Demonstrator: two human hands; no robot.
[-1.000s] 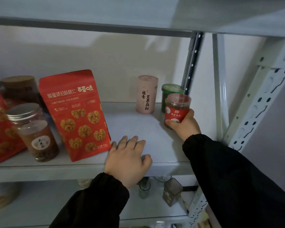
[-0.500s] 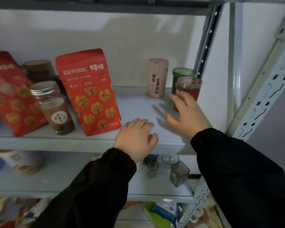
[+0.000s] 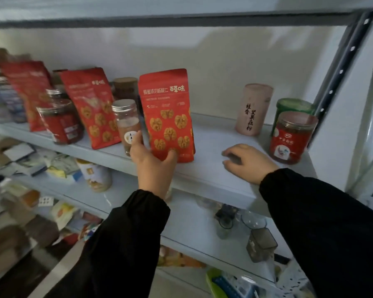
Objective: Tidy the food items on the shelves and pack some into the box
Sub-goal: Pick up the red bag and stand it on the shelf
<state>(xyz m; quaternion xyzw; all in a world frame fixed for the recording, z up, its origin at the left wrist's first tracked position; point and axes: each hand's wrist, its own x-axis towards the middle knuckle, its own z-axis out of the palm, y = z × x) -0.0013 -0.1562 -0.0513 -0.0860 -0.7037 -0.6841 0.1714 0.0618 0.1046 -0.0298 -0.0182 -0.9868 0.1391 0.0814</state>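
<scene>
Your left hand grips the lower left corner of the red walnut pouch, upright at the shelf front | your right hand rests relaxed on the shelf, holding nothing, near the red-labelled jar.

Long black sleeves, gathered cuffs, bare hands

Left grip pinching red pouch, right grip palm down, relaxed, arms extended
</scene>
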